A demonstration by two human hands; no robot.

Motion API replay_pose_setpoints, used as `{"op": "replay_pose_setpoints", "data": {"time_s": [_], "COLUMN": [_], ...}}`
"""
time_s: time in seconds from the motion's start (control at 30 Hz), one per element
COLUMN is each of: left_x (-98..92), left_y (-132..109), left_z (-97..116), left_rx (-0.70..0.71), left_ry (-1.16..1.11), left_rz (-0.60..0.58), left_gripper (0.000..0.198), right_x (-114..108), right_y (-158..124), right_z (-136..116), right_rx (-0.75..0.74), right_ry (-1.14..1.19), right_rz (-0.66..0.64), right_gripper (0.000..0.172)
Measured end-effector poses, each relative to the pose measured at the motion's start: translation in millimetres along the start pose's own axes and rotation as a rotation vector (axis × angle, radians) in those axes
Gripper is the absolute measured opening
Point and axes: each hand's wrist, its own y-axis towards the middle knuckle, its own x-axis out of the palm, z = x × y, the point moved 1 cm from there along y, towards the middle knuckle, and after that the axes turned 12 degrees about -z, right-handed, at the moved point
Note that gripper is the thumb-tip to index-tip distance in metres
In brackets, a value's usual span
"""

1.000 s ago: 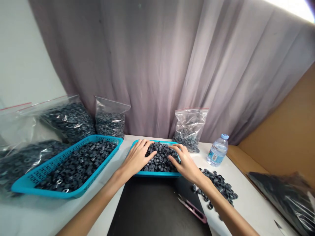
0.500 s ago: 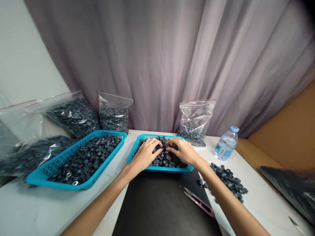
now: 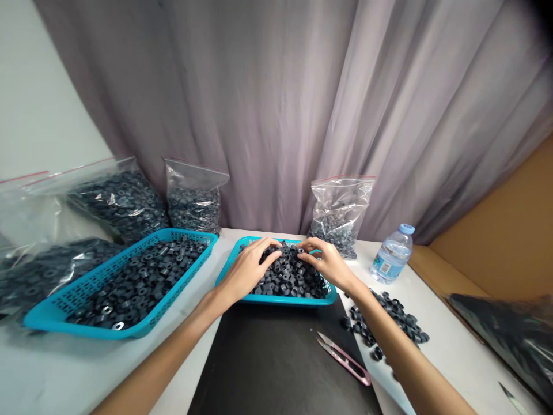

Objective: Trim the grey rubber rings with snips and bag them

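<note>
A small teal basket [image 3: 276,300] in front of me is heaped with dark ring-shaped parts [image 3: 289,279]. My left hand [image 3: 248,268] rests on the left side of the heap with its fingers curled over the parts. On the right side of the heap my right hand [image 3: 326,262] has its fingers bent onto the parts. The fingertips of both hands nearly meet at the far top of the pile. Whether either hand has lifted any parts I cannot make out.
A larger teal basket [image 3: 64,314] of the same parts sits left. Clear bags [image 3: 196,199] of parts stand behind, one bag [image 3: 339,216] at right. A water bottle [image 3: 392,253], loose parts [image 3: 397,317], pink snips [image 3: 343,357] and a black mat [image 3: 276,363] lie near. Cardboard [image 3: 496,242] walls the right.
Both hands slid from the sides of the heap toward its far middle, fingertips coming together. The view shifted slightly.
</note>
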Motion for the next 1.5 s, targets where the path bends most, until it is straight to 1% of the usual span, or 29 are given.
{"op": "replay_pose_setpoints", "data": {"time_s": [0.13,0.23,0.33,0.4,0.47,0.53,0.6,0.67,0.73,0.83,0.93,1.07,1.2,1.27,1.33,1.4,1.5], "left_x": [-0.7,3.8,8.0,9.3,9.5,9.0,8.3,7.8,7.9,9.0,9.5,8.2,6.7,6.4,6.6,7.5,10.3], "left_y": [4.0,6.0,7.5,8.1,8.0,7.1,5.9,5.0,4.9,5.6,6.3,6.8,9.0,10.2,10.6,9.2,3.7], "left_z": [0.5,-4.7,-9.8,-10.2,-8.1,-4.8,-1.9,-0.1,0.8,1.4,1.9,3.0,7.3,11.0,15.1,18.7,23.6], "left_rx": [-0.052,-0.099,-0.127,-0.14,-0.164,-0.2,-0.24,-0.269,-0.283,-0.29,-0.309,-0.373,-0.398,-0.376,-0.349,-0.33,-0.335], "left_ry": [-0.194,-0.351,-0.502,-0.615,-0.728,-0.831,-0.917,-0.988,-1.044,-1.107,-1.159,-1.224,-1.288,-1.317,-1.34,-1.353,-1.351], "left_rz": [0.042,0.058,0.079,0.086,0.082,0.074,0.071,0.083,0.104,0.117,0.107,0.09,0.082,0.089,0.094,0.091,0.054], "left_gripper": [0.02,0.023,0.027,0.029,0.027,0.021,0.013,0.007,0.006,0.011,0.016,0.019,0.02,0.014,0.01,0.012,0.008], "right_x": [-3.5,-1.7,5.9,11.8,16.2,17.9,17.1,15.2,13.7,14.3,18.2,26.9,34.2,35.4,35.4,35.1,35.8], "right_y": [-2.3,-4.9,-7.9,-8.7,-7.9,-6.3,-4.6,-3.6,-3.2,-2.5,-1.2,0.6,2.7,3.5,4.0,3.8,2.5], "right_z": [3.6,4.3,3.9,3.5,3.1,2.8,2.5,1.8,0.5,-1.7,-2.1,2.7,8.5,9.1,7.8,5.0,0.4], "right_rx": [0.018,0.022,0.016,0.009,0.001,-0.011,-0.019,-0.017,-0.003,0.024,0.051,0.096,0.137,0.143,0.146,0.15,0.16], "right_ry": [-0.003,-0.049,-0.104,-0.127,-0.138,-0.132,-0.108,-0.07,-0.021,0.072,0.185,0.373,0.559,0.634,0.695,0.742,0.791], "right_rz": [0.009,-0.032,-0.082,-0.093,-0.086,-0.069,-0.04,0.005,0.053,0.109,0.157,0.211,0.248,0.259,0.262,0.259,0.248], "right_gripper": [0.024,0.029,0.033,0.03,0.022,0.016,0.015,0.016,0.017,0.021,0.027,0.034,0.039,0.041,0.041,0.04,0.038]}}
